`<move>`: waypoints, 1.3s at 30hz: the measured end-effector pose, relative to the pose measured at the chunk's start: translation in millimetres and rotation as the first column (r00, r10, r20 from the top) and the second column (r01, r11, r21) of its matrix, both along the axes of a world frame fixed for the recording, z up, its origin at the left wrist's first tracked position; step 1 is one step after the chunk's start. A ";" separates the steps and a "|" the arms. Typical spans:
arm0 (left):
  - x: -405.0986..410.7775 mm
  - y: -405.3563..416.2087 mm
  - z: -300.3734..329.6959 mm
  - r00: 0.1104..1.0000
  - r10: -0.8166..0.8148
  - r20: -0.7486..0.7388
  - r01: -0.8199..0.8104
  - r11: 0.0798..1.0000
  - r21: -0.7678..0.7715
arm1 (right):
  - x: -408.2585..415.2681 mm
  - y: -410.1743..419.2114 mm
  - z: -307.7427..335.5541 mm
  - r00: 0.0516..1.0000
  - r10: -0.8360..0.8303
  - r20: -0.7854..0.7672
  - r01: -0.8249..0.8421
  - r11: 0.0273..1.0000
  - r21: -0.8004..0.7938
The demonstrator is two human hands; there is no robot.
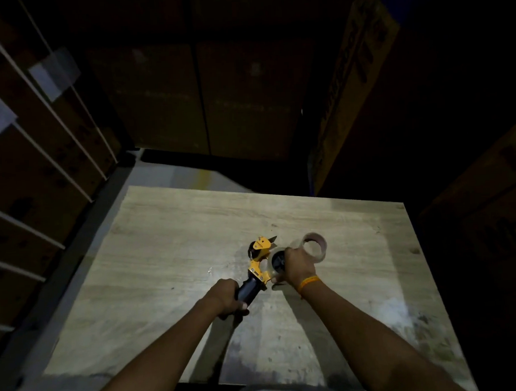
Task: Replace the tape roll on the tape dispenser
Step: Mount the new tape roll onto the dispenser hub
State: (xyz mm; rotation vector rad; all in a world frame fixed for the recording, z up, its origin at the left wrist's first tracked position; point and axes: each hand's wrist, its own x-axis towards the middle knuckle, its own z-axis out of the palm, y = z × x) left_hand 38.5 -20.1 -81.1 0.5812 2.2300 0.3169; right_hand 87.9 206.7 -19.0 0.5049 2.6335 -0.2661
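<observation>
You're gripping the dispenser point(261, 261) handle in your left hand point(227, 297), your right hand point(297, 266) clasping a roll point(276, 264) on its hub, spare roll point(314, 247) at two o'clock; next, likely seat it squarely.

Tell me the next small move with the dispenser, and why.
Probably press the roll fully onto the hub. The left hand steadies the tape dispenser by its handle, the right hand is on that roll at the hub, and another roll lies beside it on the table.
</observation>
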 end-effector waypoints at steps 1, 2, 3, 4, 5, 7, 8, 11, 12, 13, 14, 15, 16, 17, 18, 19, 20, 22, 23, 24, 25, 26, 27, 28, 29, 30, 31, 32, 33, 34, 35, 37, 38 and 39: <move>0.2 -1.3 -1.2 1.000 -0.003 -0.005 0.003 1.000 0.004 | -2.6 0.2 -0.2 1.000 0.001 0.017 -0.001 1.000 -0.012; 0.8 -2.0 -2.1 1.000 -0.005 -0.011 0.005 1.000 0.008 | -5.2 1.9 -0.2 1.000 0.016 0.021 -0.015 1.000 -0.018; 1.9 -2.4 -2.6 1.000 -0.010 -0.016 0.011 1.000 0.011 | -8.1 4.6 0.2 0.999 0.039 0.012 -0.039 0.999 -0.025; 3.7 -1.9 -3.1 1.000 -0.019 -0.013 0.019 1.000 0.009 | -11.0 7.8 -1.3 0.998 0.071 0.000 -0.071 0.997 -0.033; 6.0 -1.0 -3.3 1.000 -0.030 -0.004 0.030 1.000 0.003 | -13.0 9.7 1.5 0.995 0.105 -0.003 -0.105 0.993 -0.047; 11.6 2.3 -2.3 0.999 -0.048 0.014 0.048 0.999 -0.009 | -15.7 10.4 9.1 0.987 0.160 -0.001 -0.160 0.984 -0.079; 14.6 4.2 -1.8 0.998 -0.059 0.024 0.059 0.998 -0.007 | -17.1 10.5 10.1 0.985 0.175 0.003 -0.174 0.980 -0.099; 26.3 10.1 -3.0 0.991 -0.129 0.028 0.129 0.992 0.015 | -19.0 11.6 10.5 0.960 0.279 0.007 -0.276 0.953 -0.124; 30.9 12.1 -2.7 0.988 -0.151 0.033 0.150 0.988 0.026 | -17.9 12.6 8.5 0.951 0.310 0.002 -0.308 0.943 -0.129; 35.1 14.6 -2.1 0.985 -0.165 0.044 0.163 0.986 0.040 | -16.3 13.8 7.3 0.943 0.332 -0.001 -0.329 0.935 -0.130; 38.8 17.4 -1.3 0.983 -0.173 0.055 0.170 0.984 0.053 | -14.9 15.8 5.6 0.937 0.348 -0.006 -0.346 0.929 -0.133; 41.7 20.1 -0.3 0.982 -0.180 0.063 0.176 0.982 0.062 | -13.2 16.3 7.1 0.932 0.362 -0.008 -0.360 0.924 -0.132; 44.4 22.8 0.0 0.979 -0.191 0.073 0.186 0.980 0.067 | -11.4 16.4 7.9 0.927 0.375 -0.002 -0.371 0.919 -0.135; 46.6 25.9 0.9 0.975 -0.205 0.085 0.200 0.977 0.071 | -8.6 15.8 10.0 0.922 0.388 -0.004 -0.385 0.912 -0.143; 48.2 28.5 1.5 0.970 -0.219 0.103 0.212 0.974 0.076 | -5.7 15.8 9.7 0.919 0.395 -0.019 -0.393 0.906 -0.160; 49.9 31.3 2.3 0.964 -0.235 0.127 0.225 0.971 0.084 | -2.1 14.9 10.0 0.919 0.393 -0.034 -0.393 0.904 -0.169; 51.4 34.1 3.2 0.958 -0.246 0.149 0.235 0.968 0.092 | 2.1 13.3 8.7 0.921 0.383 -0.069 -0.390 0.903 -0.182; 55.6 38.1 3.2 0.950 -0.265 0.168 0.249 0.963 0.106 | 12.5 8.3 1.2 0.920 0.343 -0.189 -0.377 0.907 -0.188; 57.4 38.9 3.4 0.947 -0.277 0.162 0.261 0.959 0.110 | 18.0 5.0 -3.4 0.919 0.320 -0.231 -0.364 0.913 -0.185; 58.5 39.0 4.2 0.946 -0.283 0.156 0.268 0.957 0.113 | 23.3 1.2 -9.3 0.917 0.302 -0.259 -0.353 0.918 -0.180; 58.8 38.7 4.9 0.947 -0.283 0.150 0.269 0.957 0.110 | 28.6 -4.9 -12.4 0.917 0.299 -0.264 -0.351 0.920 -0.175; 57.7 37.5 4.5 0.952 -0.270 0.145 0.257 0.961 0.102 | 32.6 -11.6 -16.1 0.915 0.306 -0.263 -0.357 0.918 -0.171; 55.5 35.1 4.1 0.959 -0.242 0.145 0.232 0.969 0.086 | 35.2 -19.0 -18.2 0.915 0.319 -0.246 -0.363 0.918 -0.162; 52.4 31.6 3.4 0.969 -0.208 0.134 0.201 0.977 0.066 | 36.5 -25.6 -22.9 0.917 0.334 -0.219 -0.369 0.918 -0.147; 48.4 27.9 2.7 0.978 -0.174 0.114 0.170 0.984 0.046 | 36.9 -32.0 -26.1 0.915 0.354 -0.193 -0.380 0.918 -0.115; 43.6 23.8 1.4 0.987 -0.143 0.080 0.140 0.990 0.031 | 36.4 -37.2 -29.3 0.911 0.368 -0.184 -0.387 0.918 -0.082; 38.6 19.3 1.0 0.993 -0.111 0.040 0.110 0.994 0.013 | 36.2 -41.5 -30.4 0.912 0.368 -0.182 -0.384 0.921 -0.060; 34.1 15.4 2.1 0.997 -0.074 -0.001 0.074 0.997 0.009 | 36.4 -44.8 -30.9 0.912 0.363 -0.191 -0.378 0.924 -0.048; 29.8 11.4 3.6 0.999 -0.029 -0.036 0.030 0.999 0.013 | 37.1 -47.5 -29.1 0.913 0.354 -0.202 -0.369 0.929 -0.041; 25.7 8.3 4.2 0.998 0.020 -0.065 -0.019 1.000 0.024 | 38.0 -48.2 -28.9 0.913 0.345 -0.219 -0.362 0.931 -0.044; 21.7 5.9 6.0 0.995 0.062 -0.084 -0.058 0.997 0.044 | 39.3 -47.9 -27.1 0.912 0.335 -0.237 -0.356 0.933 -0.052; 14.8 3.3 6.5 0.990 0.097 -0.106 -0.088 0.992 0.092 | 42.2 -46.6 -28.8 0.911 0.321 -0.258 -0.346 0.937 -0.056; 12.2 3.2 6.5 0.988 0.103 -0.115 -0.089 0.989 0.121 | 43.6 -46.4 -31.6 0.909 0.324 -0.264 -0.347 0.936 -0.048; 10.3 3.6 7.2 0.987 0.109 -0.118 -0.091 0.985 0.148 | 44.8 -47.4 -34.1 0.905 0.332 -0.265 -0.354 0.934 -0.040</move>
